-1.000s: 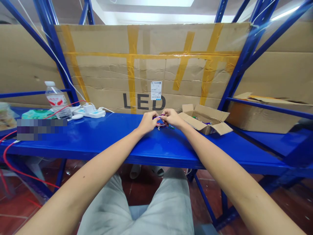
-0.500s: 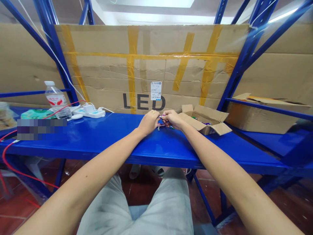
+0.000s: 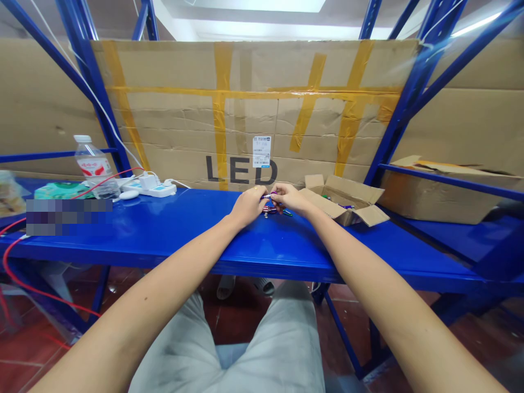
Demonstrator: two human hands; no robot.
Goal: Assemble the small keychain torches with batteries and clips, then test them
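Note:
My left hand (image 3: 248, 206) and my right hand (image 3: 289, 198) meet over the blue tabletop, fingers closed in a pinch. Between them they hold a slim, pen-like purple and silver piece (image 3: 267, 196), its ends hidden by the fingertips. Just below the hands lie a shiny red metallic piece (image 3: 269, 209) and a green one (image 3: 287, 213), both partly covered and too small to name. An open cardboard box (image 3: 347, 218) stands to the right of my right hand, with small green and purple items inside.
A blue workbench (image 3: 196, 218) carries a power strip (image 3: 158, 188), a water bottle (image 3: 95, 169) and a green packet (image 3: 61, 190) on the left. Red cables run at the left edge. A large cardboard panel (image 3: 172, 131) stands behind. Another carton (image 3: 442, 194) sits at right.
Both hands stay in nearly the same place, still pinching the purple and silver piece. Only a very slight shift of the fingers and of the view shows.

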